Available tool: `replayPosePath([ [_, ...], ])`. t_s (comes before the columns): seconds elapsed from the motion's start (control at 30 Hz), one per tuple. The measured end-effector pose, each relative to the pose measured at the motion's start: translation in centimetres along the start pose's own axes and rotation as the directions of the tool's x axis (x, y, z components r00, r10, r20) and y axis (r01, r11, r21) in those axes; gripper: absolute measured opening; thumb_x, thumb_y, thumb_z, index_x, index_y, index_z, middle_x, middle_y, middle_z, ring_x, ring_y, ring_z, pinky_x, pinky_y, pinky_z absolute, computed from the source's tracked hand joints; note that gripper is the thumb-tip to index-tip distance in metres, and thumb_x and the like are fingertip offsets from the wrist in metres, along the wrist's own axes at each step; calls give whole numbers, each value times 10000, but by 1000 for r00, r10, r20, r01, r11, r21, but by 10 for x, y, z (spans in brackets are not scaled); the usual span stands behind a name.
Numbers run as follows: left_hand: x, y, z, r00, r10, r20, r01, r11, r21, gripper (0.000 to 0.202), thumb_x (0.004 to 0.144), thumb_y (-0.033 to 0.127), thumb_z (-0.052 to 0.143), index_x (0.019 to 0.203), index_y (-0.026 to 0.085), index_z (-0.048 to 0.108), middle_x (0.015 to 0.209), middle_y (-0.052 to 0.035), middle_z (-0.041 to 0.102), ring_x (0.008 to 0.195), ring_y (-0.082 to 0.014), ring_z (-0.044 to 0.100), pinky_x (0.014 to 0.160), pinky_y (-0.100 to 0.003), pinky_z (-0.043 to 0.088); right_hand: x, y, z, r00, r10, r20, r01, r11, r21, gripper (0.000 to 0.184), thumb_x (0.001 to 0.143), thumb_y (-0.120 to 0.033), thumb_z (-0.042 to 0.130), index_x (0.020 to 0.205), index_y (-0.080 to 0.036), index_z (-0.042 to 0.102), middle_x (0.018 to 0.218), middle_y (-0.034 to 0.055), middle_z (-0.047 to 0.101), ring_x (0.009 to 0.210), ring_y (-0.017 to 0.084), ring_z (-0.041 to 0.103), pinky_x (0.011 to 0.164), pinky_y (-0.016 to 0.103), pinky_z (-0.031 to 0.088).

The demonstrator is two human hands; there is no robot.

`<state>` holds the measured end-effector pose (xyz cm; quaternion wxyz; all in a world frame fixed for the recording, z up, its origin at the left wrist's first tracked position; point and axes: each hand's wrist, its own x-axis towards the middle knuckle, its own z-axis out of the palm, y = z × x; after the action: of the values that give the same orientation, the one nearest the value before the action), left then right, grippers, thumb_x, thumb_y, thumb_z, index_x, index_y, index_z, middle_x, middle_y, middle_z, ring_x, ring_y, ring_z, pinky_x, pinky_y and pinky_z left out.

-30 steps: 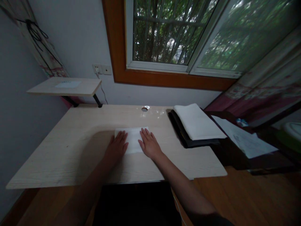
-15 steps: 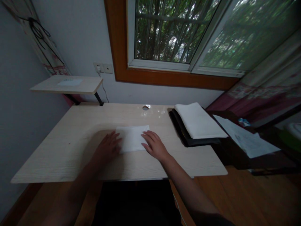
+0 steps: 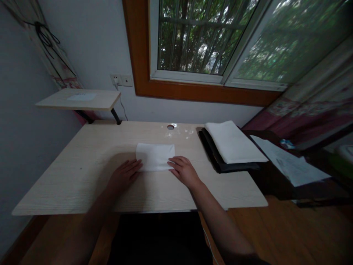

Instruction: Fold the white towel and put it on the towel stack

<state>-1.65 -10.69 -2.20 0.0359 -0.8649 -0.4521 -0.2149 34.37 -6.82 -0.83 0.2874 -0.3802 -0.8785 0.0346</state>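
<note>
Two bare forearms reach in from the near edge of the pale wooden table (image 3: pixel 68 187), and both hands lie flat and open, gripping nothing. The left hand (image 3: pixel 124 175) rests palm down with its fingertips touching the near left corner of a folded white paper (image 3: pixel 155 156); the right hand (image 3: pixel 185 172) does the same at the near right corner, fingers spread and pointing toward the sheet. That paper lies flat at the middle of the table, its long sides running left to right, apart from everything else. To press such a fold well, it seems best to keep the fingers flat, hold both near corners square so the layers do not slip, and run even pressure along the edge rather than poking at one spot. Farther right, near the table's edge, a stack of white sheets (image 3: pixel 233 141) sits on a dark tray (image 3: pixel 213 156), and beyond it loose printed pages (image 3: pixel 289 165) lie on a darker surface. A cable hole (image 3: pixel 170 127) marks the far side of the table, a small raised shelf (image 3: pixel 79 99) stands at the far left, and a wood-framed window (image 3: pixel 193 36) fills the wall behind.
</note>
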Motion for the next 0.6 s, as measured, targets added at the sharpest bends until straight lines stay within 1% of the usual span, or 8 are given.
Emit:
replayPosePath([
  [0.1,1,3,-1,999,-28,-22,28,999,15,423,1025,307,497,1441,294,570,1476,-26,591,1323,-229,592,1148,-471,467,-1,2,-3,998,55,-35,-56,998,-28,338,941,-256,703,1269,-335,708,1306,26,714,1201,279,607,1028,507,486],
  [0.2,3,7,-3,998,-42,-42,42,999,7,407,1019,290,504,1415,290,595,1456,-28,610,1306,-230,602,1119,-461,488,-1,4,-5,991,109,-72,-111,993,-37,326,929,-168,683,1214,-317,734,1276,20,727,1177,279,607,1009,508,485],
  [0.3,4,7,-3,998,-46,-50,45,999,-17,391,1016,284,508,1391,282,617,1437,-43,626,1277,-237,618,1105,-462,492,-1,5,-6,972,194,-134,-197,980,-15,272,905,-102,660,1070,-285,774,1200,24,752,1120,269,622,983,493,496],
  [0.4,4,6,-2,998,-41,-44,40,999,-29,370,1015,280,519,1367,260,632,1428,-53,634,1258,-242,621,1092,-461,492,0,6,-8,940,269,-208,-263,963,58,243,902,-74,620,939,-258,775,1097,35,770,1050,254,639,936,458,515],
  [0.47,4,5,-2,998,-38,-55,36,998,-43,352,1011,279,534,1344,247,644,1411,-62,645,1240,-244,623,1081,-458,492,2,4,-10,932,283,-227,-266,958,106,266,906,-62,586,959,-251,765,1052,40,771,1015,245,648,928,446,515],
  [0.5,4,6,-3,997,-39,-66,35,998,-51,340,1007,279,545,1327,244,654,1392,-66,658,1222,-245,629,1071,-458,494,2,3,-10,935,274,-224,-252,960,121,279,909,-61,572,994,-250,760,1046,42,769,1007,243,650,930,445,512],
  [0.6,4,8,-6,995,-38,-88,32,997,-77,295,989,271,576,1262,241,684,1315,-71,701,1136,-242,653,1025,-457,504,3,-3,-13,964,192,-186,-168,976,138,286,924,-97,569,1101,-250,734,1089,52,758,1036,246,644,941,448,498],
])
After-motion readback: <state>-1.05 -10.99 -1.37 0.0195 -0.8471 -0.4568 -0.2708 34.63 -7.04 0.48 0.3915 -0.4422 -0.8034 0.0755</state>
